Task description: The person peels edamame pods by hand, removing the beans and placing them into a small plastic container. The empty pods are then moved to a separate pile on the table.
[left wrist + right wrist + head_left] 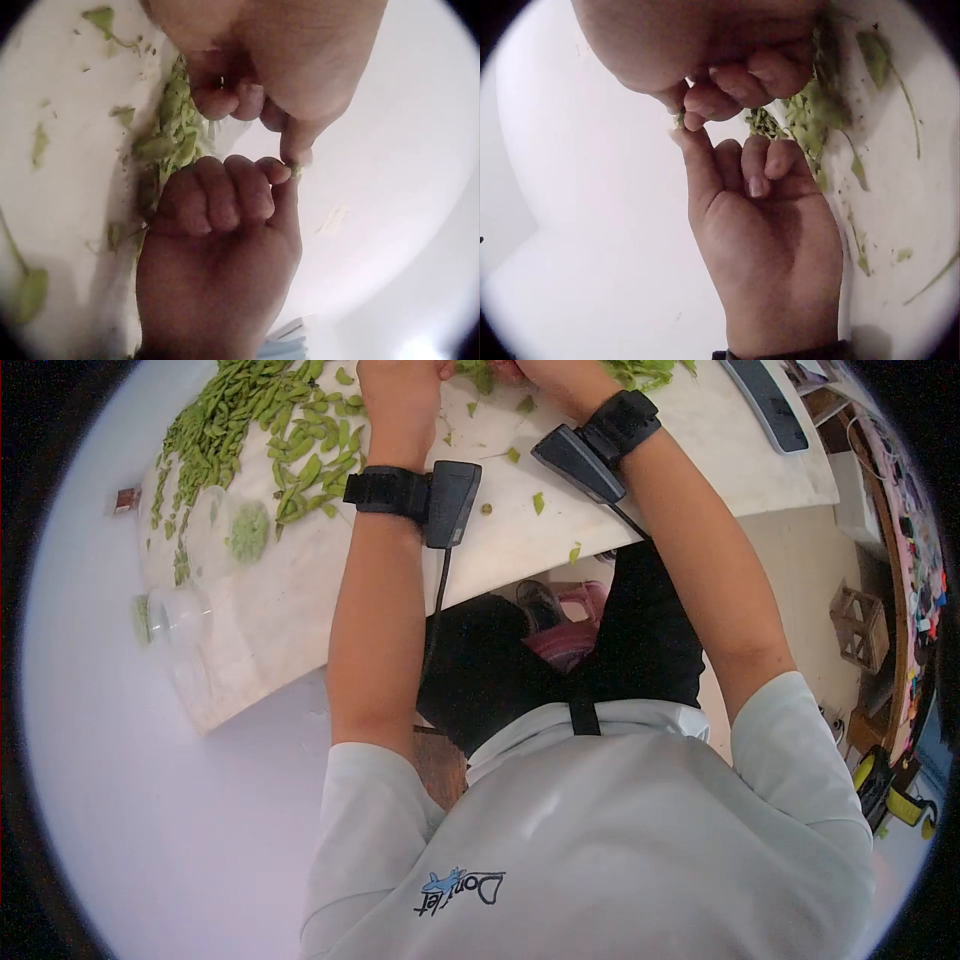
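Observation:
At the top edge of the head view my left hand (405, 395) and right hand (565, 380) are close together over the table (620, 520). Both pinch a small pale green piece (296, 171), mostly hidden between their fingertips; I cannot tell its kind. Seen from the right wrist, the left thumb meets this piece (679, 118) from below and the right thumb and index finger from above. The other fingers of both hands are curled in. Green leafy scraps (176, 124) lie on the table beside the hands.
Many green bean pods (225, 430) spread over the table's left part. Near them are a clear container (215, 540) with green bits (250, 532) and another clear container (180, 618). A phone (768, 405) lies at the right. Leaf bits (538, 503) dot the near edge.

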The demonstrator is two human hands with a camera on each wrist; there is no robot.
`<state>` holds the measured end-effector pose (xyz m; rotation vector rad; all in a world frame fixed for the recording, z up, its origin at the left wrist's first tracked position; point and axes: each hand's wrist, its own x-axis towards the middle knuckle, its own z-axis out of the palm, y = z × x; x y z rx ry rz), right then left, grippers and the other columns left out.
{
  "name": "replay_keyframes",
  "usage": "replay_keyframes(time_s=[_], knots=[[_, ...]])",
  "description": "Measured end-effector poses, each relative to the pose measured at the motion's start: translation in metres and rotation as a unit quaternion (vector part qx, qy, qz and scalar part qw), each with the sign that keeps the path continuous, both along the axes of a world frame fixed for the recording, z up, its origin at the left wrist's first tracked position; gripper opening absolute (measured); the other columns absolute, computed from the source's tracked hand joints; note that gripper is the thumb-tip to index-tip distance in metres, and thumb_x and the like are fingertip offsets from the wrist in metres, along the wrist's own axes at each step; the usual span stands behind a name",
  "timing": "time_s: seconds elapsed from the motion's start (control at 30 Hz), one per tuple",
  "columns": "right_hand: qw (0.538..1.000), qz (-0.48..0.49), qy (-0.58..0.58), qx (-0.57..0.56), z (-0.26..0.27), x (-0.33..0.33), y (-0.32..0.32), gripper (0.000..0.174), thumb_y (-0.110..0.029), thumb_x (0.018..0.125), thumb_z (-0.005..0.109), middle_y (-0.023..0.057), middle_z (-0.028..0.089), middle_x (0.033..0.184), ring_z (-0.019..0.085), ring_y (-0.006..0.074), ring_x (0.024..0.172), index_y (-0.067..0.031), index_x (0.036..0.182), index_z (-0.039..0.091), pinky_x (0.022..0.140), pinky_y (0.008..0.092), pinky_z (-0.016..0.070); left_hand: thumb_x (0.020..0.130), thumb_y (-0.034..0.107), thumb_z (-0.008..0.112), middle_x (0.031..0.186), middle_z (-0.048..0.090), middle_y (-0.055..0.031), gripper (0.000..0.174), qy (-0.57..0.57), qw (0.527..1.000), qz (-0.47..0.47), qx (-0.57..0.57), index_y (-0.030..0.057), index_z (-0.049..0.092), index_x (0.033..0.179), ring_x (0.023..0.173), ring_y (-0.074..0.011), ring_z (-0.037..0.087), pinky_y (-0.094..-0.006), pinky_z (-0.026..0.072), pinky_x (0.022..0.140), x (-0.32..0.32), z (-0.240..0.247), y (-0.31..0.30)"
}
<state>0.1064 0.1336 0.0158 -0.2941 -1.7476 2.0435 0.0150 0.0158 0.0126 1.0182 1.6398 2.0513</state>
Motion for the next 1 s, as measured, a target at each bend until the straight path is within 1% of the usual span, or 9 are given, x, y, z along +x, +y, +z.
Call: replay_keyframes(time_s=[0.03,0.13,0.23,0.33,0.43,0.53,0.63,0.73,1.0], knots=[[1.000,-0.004,-0.004,0.005,0.002,0.001,-0.002,0.040,-0.032,0.107,0.047,-0.0028,0.049,0.058,0.039,0.0072,0.049,-0.0082,0.077,0.058,0.047,0.0260,0.0345,0.099,0.031,0.067,0.069,0.055,0.0044,0.028,0.013,1.000,0.018,-0.001,0.0032,0.068,0.097,0.056,-0.0033,0.038,-0.0223,0.0318,0.052,0.001,0.000,0.001],[1.000,-0.005,-0.012,0.026,0.003,0.002,-0.001,0.041,-0.033,0.107,0.047,-0.0027,0.049,0.058,0.039,0.0072,0.048,-0.0079,0.077,0.059,0.047,0.0262,0.0347,0.099,0.029,0.067,0.073,0.060,0.0031,0.027,0.125,0.988,0.076,-0.047,0.0024,0.070,0.096,0.058,-0.0038,0.041,-0.0238,0.0345,0.053,-0.004,-0.001,-0.003],[1.000,-0.006,-0.020,0.016,0.008,0.005,-0.005,0.040,-0.032,0.107,0.047,-0.0027,0.049,0.059,0.038,0.0075,0.048,-0.0079,0.077,0.058,0.047,0.0262,0.0346,0.099,0.026,0.067,0.078,0.065,0.0003,0.026,0.166,0.980,0.102,-0.046,0.0006,0.071,0.098,0.063,-0.0056,0.049,-0.0245,0.0407,0.057,-0.006,-0.002,-0.001],[1.000,0.009,-0.009,-0.013,0.005,0.004,-0.003,0.039,-0.031,0.106,0.047,-0.0027,0.048,0.060,0.037,0.0080,0.048,-0.0082,0.076,0.057,0.047,0.0265,0.0339,0.099,0.023,0.066,0.082,0.068,-0.0022,0.025,0.148,0.988,0.046,0.016,-0.0011,0.071,0.101,0.069,-0.0080,0.056,-0.0248,0.0453,0.063,-0.008,-0.006,0.006],[1.000,-0.005,-0.005,-0.027,0.001,0.002,0.001,0.036,-0.029,0.105,0.048,-0.0026,0.047,0.060,0.036,0.0083,0.049,-0.0087,0.075,0.054,0.047,0.0271,0.0325,0.099,0.021,0.066,0.087,0.070,-0.0044,0.023,0.164,0.985,0.046,-0.017,-0.0011,0.071,0.104,0.074,-0.0095,0.060,-0.0249,0.0478,0.068,-0.005,-0.005,0.003],[0.999,-0.004,-0.004,-0.044,0.001,0.002,0.001,0.036,-0.028,0.104,0.048,-0.0028,0.045,0.059,0.034,0.0082,0.048,-0.0095,0.073,0.051,0.047,0.0276,0.0312,0.099,0.021,0.066,0.078,0.065,-0.0009,0.024,0.190,0.979,0.060,-0.038,0.0007,0.072,0.109,0.066,-0.0073,0.054,-0.0251,0.0440,0.062,-0.004,-0.004,0.003],[0.999,0.004,0.003,-0.053,0.001,0.003,0.001,0.036,-0.027,0.103,0.049,-0.0030,0.043,0.058,0.033,0.0080,0.048,-0.0103,0.071,0.049,0.047,0.0277,0.0305,0.099,0.020,0.066,0.068,0.056,0.0033,0.023,0.211,0.969,0.071,-0.104,0.0021,0.073,0.112,0.059,-0.0052,0.044,-0.0259,0.0377,0.055,-0.004,-0.001,-0.002],[1.000,-0.001,0.004,-0.030,0.001,0.005,0.002,0.036,-0.026,0.103,0.049,-0.0034,0.043,0.057,0.033,0.0077,0.048,-0.0103,0.071,0.050,0.046,0.0273,0.0303,0.098,0.018,0.066,0.064,0.048,0.0056,0.023,0.216,0.968,0.070,-0.109,0.0024,0.073,0.113,0.056,-0.0044,0.035,-0.0265,0.0323,0.052,-0.001,0.000,-0.002],[1.000,-0.012,-0.003,-0.001,-0.001,0.002,0.003,0.034,-0.023,0.102,0.048,-0.0039,0.046,0.057,0.036,0.0067,0.047,-0.0074,0.073,0.055,0.045,0.0257,0.0309,0.098,0.016,0.066,0.066,0.050,0.0044,0.023,0.234,0.964,0.089,-0.094,-0.0007,0.071,0.113,0.059,-0.0059,0.040,-0.0259,0.0355,0.054,-0.005,-0.007,0.002]])
